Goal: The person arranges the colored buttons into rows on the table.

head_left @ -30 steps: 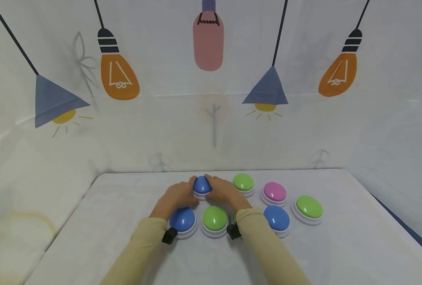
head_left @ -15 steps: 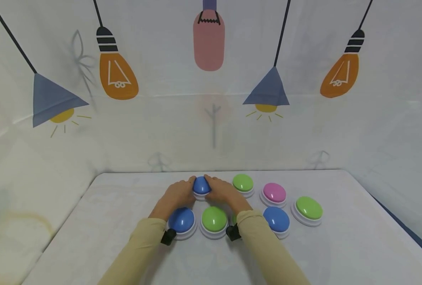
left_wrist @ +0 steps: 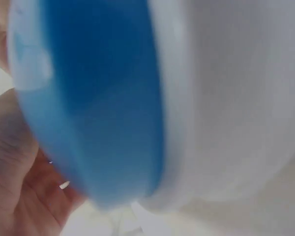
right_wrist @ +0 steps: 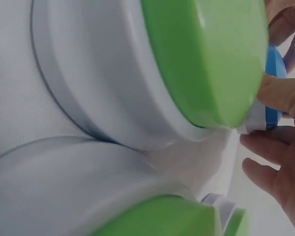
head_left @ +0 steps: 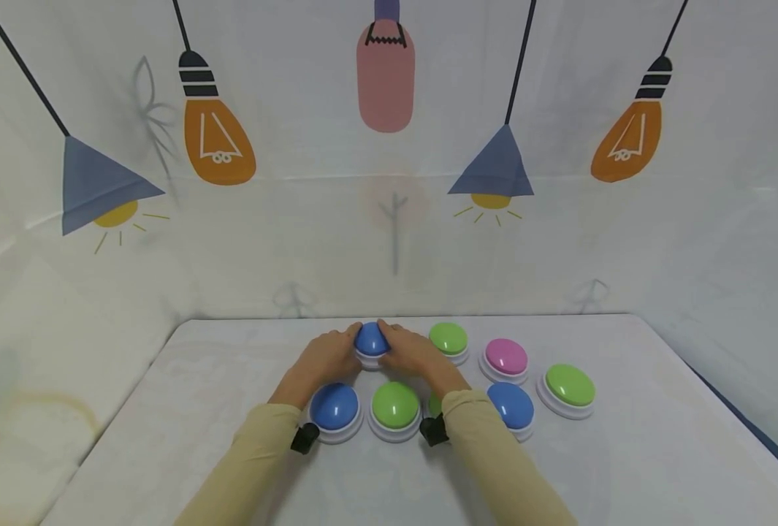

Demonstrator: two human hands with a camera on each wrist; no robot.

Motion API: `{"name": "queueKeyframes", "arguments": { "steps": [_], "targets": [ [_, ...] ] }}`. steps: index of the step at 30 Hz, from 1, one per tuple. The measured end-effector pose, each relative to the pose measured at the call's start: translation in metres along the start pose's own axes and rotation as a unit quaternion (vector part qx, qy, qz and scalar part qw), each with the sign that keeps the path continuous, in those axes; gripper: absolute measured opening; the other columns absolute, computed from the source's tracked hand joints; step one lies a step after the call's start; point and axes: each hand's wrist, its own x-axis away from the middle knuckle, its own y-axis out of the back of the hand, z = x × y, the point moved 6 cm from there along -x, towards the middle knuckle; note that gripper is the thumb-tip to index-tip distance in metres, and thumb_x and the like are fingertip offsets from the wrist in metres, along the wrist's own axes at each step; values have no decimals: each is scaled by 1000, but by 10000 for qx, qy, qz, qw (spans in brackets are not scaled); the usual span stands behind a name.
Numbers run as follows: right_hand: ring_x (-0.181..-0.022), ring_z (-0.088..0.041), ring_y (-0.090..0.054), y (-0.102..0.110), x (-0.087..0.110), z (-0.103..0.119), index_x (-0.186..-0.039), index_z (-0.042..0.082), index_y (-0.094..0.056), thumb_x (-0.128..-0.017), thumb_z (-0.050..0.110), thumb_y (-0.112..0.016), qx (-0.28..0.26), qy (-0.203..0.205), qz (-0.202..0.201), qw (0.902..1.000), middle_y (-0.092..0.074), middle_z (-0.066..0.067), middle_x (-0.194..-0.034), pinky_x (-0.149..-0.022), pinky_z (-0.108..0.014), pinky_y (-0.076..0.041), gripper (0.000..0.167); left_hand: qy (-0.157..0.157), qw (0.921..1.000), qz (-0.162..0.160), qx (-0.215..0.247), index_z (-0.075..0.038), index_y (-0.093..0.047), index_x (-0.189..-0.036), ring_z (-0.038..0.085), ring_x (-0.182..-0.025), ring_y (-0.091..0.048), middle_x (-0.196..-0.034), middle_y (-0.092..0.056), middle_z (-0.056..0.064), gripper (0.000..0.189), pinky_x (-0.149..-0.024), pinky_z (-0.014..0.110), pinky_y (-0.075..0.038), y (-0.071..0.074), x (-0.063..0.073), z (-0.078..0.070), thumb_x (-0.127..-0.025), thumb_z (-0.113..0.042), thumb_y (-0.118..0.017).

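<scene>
A blue push button with a white base is at the back of the white table, between my two hands. My left hand holds its left side, and my right hand holds its right side. In the right wrist view, the right thumb and fingers stand around the edge of this button's base. Under my left wrist is a second blue button, which fills much of the left wrist view. A green button lies between my forearms. My right wrist partly covers another green button.
To the right of my right hand stand a green button, a pink one, a blue one and a further green one. Behind the table hangs a pale sheet printed with lamps and bulbs.
The held blue button has shifted slightly up in the head view, with both hands still on it. My wrists have spread a little apart. The other buttons keep their places.
</scene>
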Motion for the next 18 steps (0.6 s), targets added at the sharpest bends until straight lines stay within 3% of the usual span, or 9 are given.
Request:
{"name": "queueKeyframes", "arguments": {
  "steps": [8, 18],
  "targets": [
    [-129, -38, -53, 9, 13, 12, -155, 1, -27, -98, 28, -63, 415, 255, -180, 9987, -45, -25, -147, -108, -48, -43, 73, -634, 9976, -271, -78, 0, -42, -148, 33, -109, -66, -123, -67, 21, 72, -96, 45, -52, 12, 13, -1, -88, -22, -75],
    [-129, -34, -54, 24, 34, 21, -154, 5, -34, -93, 35, -69, 376, 703, -726, 9942, -49, -19, -147, -104, -48, -46, 76, -1436, 9850, -851, -431, 1, -43, -147, 32, -115, -65, -137, -59, 18, 73, -96, 42, -53, 37, 42, -15, -87, -22, -77]
  ]
}}
